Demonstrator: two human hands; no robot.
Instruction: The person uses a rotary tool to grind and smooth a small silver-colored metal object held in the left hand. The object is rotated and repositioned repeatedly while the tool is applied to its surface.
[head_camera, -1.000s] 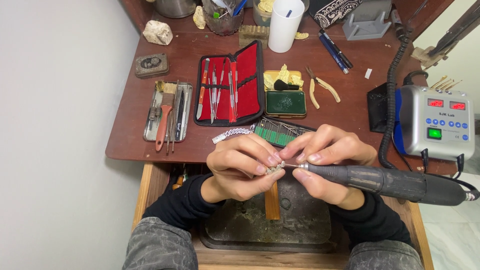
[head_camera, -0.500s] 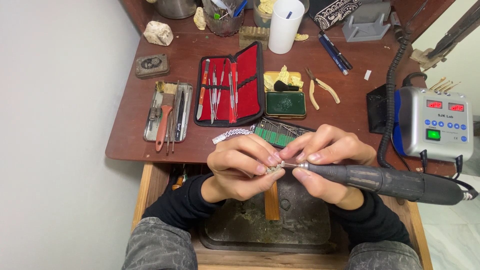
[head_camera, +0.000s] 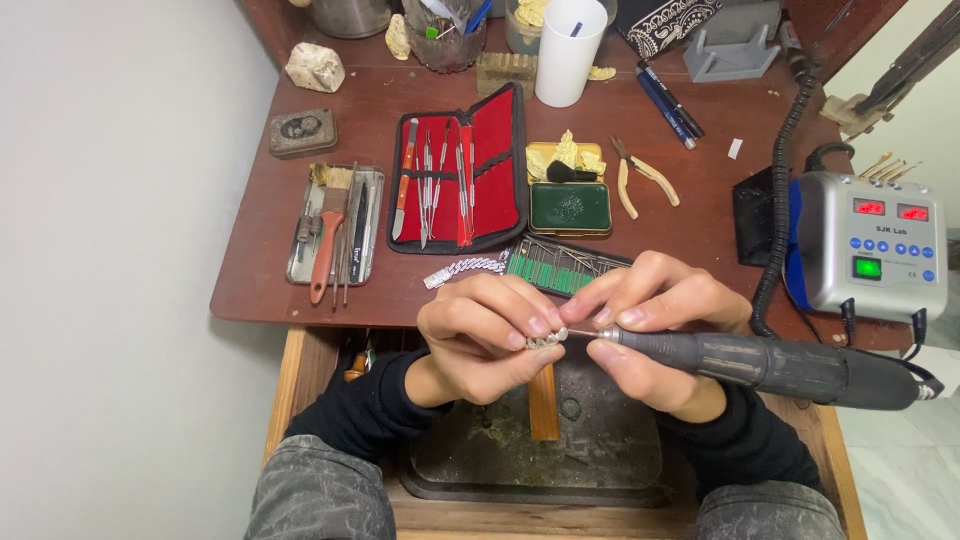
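Note:
My left hand (head_camera: 485, 335) pinches a small silvery piece of jewellery (head_camera: 546, 341) between thumb and fingertips, just below the front edge of the brown workbench (head_camera: 700, 215). My right hand (head_camera: 655, 330) grips a dark rotary handpiece (head_camera: 770, 365) like a pen; its thin bit touches the silvery piece. The handpiece's body runs off to the right, past my wrist. Both hands hover over a wooden bench pin (head_camera: 543, 402) and a dark catch tray (head_camera: 600, 450).
On the bench lie a red-lined case of hand tools (head_camera: 460, 170), a green bur holder (head_camera: 560, 268), a silvery chain strip (head_camera: 465, 268), a metal tray with brushes (head_camera: 335, 225), yellow-handled pliers (head_camera: 640, 180), a green tin (head_camera: 570, 208), a white cup (head_camera: 570, 40). A grey motor control box (head_camera: 870, 245) sits right.

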